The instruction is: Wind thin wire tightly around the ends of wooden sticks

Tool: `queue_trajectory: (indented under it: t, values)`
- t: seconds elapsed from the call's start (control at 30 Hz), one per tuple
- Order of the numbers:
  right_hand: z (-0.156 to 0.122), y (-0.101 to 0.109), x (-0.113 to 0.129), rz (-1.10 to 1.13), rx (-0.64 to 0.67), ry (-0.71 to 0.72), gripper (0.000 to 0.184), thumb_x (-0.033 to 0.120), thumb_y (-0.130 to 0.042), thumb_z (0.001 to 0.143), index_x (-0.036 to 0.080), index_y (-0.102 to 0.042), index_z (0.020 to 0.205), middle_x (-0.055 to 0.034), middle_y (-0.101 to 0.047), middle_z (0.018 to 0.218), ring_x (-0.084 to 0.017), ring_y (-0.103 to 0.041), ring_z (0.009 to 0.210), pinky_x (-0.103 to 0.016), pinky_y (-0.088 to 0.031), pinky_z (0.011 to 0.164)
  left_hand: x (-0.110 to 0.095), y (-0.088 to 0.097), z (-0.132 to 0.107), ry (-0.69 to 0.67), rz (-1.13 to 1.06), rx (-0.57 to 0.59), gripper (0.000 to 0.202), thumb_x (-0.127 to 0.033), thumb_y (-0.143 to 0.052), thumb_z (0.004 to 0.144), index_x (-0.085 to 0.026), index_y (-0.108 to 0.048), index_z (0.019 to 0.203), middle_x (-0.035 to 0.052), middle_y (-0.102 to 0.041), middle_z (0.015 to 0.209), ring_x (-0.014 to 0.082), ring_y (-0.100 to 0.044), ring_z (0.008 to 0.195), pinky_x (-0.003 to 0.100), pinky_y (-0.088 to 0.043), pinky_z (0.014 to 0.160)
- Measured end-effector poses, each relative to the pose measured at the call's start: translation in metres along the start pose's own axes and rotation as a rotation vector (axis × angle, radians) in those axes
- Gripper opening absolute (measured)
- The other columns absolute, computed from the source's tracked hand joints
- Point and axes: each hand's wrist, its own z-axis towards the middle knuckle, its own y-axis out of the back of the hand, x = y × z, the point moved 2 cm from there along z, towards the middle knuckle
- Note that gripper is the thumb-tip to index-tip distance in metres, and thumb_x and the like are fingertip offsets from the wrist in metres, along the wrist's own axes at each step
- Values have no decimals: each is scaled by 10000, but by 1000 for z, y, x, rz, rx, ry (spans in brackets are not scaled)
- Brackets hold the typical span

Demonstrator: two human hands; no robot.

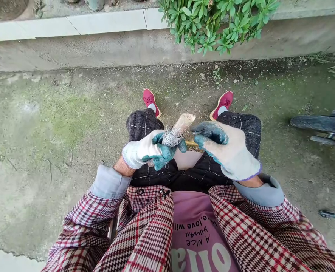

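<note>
My left hand [153,149], in a white glove with a green coated palm, is closed around a short pale wooden stick [184,122]. Many turns of thin silvery wire [172,136] are wound about the stick, whose bare end tilts up to the right. My right hand [227,145], in a matching glove with darkened fingertips, is closed in a pinch just right of the stick. A thin strand of the wire seems to run from the coil to those fingertips; its end is hidden. Both hands are above my lap.
Below my hands, a yellowish edge and pale surface [186,160] show between my knees. Ahead runs a low concrete wall [99,51] with a white tiled top and a leafy green plant [213,22]. Dark wheels [317,122] and a thin metal rod [334,216] are at right.
</note>
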Motion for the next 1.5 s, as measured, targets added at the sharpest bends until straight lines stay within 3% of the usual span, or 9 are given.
queue_trajectory:
  t: [0.27, 0.47, 0.57, 0.73, 0.83, 0.97, 1.2, 1.37, 1.5]
  values:
    - [-7, 2, -3, -164, -55, 213, 233, 244, -744, 915, 308, -828, 1122, -6, -828, 1115, -293, -786, 1041, -460, -647, 1010, 11, 5, -1, -70, -124, 77, 553, -578, -885, 737, -138, -722, 1029, -50, -568, 548, 75, -445, 347, 192, -425, 334]
    - [-7, 2, 3, -235, -65, 234, 197, 198, -747, 878, 288, -819, 1039, -29, -830, 1035, -302, -791, 960, -473, -669, 907, 8, 0, -1, -58, -100, -62, 484, -476, -918, 714, -120, -717, 973, -38, -594, 525, 78, -451, 335, 178, -392, 316]
    - [-9, 2, 5, -226, -88, 244, 136, 201, -753, 875, 291, -797, 967, -30, -824, 963, -288, -782, 883, -460, -673, 836, 9, 1, 1, -30, -96, -114, 488, -493, -920, 691, -118, -710, 922, -35, -587, 509, 79, -448, 324, 185, -406, 315]
    - [-12, 2, 5, -214, -118, 260, 133, 184, -760, 886, 299, -782, 948, -16, -813, 935, -263, -765, 837, -443, -657, 830, 9, 3, 5, 20, -128, -119, 592, -689, -795, 768, -120, -715, 914, -22, -588, 515, 88, -452, 296, 202, -418, 295]
    - [-13, 3, 5, -238, -104, 268, 131, 175, -747, 893, 297, -776, 931, -21, -806, 927, -264, -757, 828, -442, -649, 814, 4, -1, 5, -54, -106, -82, 592, -588, -929, 666, -117, -725, 959, -36, -601, 545, 70, -448, 307, 187, -414, 304]
    - [-11, 0, 0, -217, -139, 234, 126, 168, -735, 885, 293, -747, 897, -25, -783, 868, -256, -729, 770, -436, -635, 750, 1, -5, 7, -91, -115, -51, 545, -504, -953, 664, -119, -717, 968, -51, -587, 538, 63, -450, 326, 181, -418, 327]
    - [3, -9, -21, -49, -74, 76, 40, 259, -740, 893, 266, -761, 927, -22, -787, 896, -237, -729, 808, -402, -612, 767, 4, 2, 10, -65, -36, -256, 619, -507, -979, 573, -121, -688, 960, -50, -615, 545, 85, -506, 351, 186, -425, 329]
    - [11, -8, -21, 44, 42, 28, 174, 325, -651, 916, 217, -773, 857, -13, -764, 825, -197, -704, 771, -322, -564, 695, 3, 2, 8, -87, 5, -236, 496, -452, -954, 661, -117, -686, 910, -45, -620, 545, 78, -505, 351, 178, -421, 329]
    - [15, -12, -24, 97, 29, -57, 145, 310, -678, 828, 198, -708, 741, 5, -687, 710, -156, -606, 666, -290, -499, 626, 3, 1, 9, -133, 9, -213, 451, -444, -937, 699, -124, -665, 864, -44, -621, 551, 74, -501, 358, 178, -433, 336]
